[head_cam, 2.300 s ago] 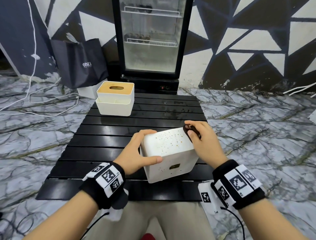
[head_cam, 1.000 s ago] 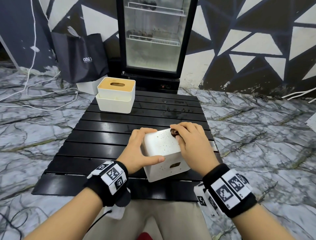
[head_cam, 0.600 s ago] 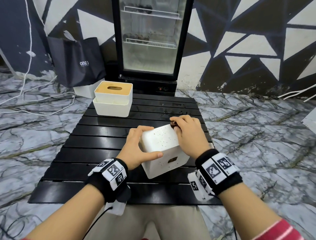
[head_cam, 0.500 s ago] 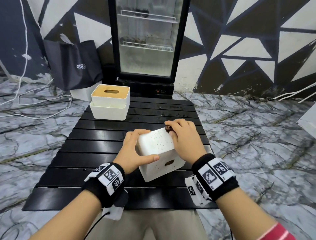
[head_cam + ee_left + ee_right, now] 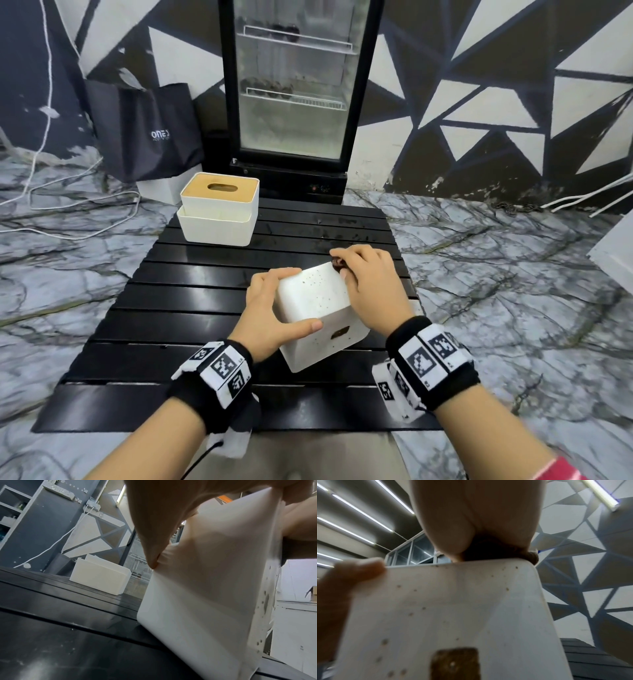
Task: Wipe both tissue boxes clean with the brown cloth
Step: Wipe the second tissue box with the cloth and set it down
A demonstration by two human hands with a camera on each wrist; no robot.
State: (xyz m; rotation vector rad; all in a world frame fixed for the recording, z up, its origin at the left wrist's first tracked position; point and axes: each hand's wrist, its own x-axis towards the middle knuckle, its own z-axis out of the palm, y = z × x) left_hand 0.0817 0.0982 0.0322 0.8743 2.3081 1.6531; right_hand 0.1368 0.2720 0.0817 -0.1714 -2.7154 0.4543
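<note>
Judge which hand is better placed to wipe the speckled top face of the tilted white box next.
Right. The right hand already pinches the brown cloth at the far corner of the speckled box. The left hand grips its left side, steadying it tilted.

We see a black slatted table (image 5: 191, 298) standing on a grey marbled floor (image 5: 513, 291). Two white boxes lie on the tabletop. The far box (image 5: 219, 212) sits upright at the far left corner, its wood-coloured lid with an oval slot facing up. The near box (image 5: 318, 308) sits near the middle, toward the near edge and well apart from the far one; it is tilted, and its speckled face points up.
</note>
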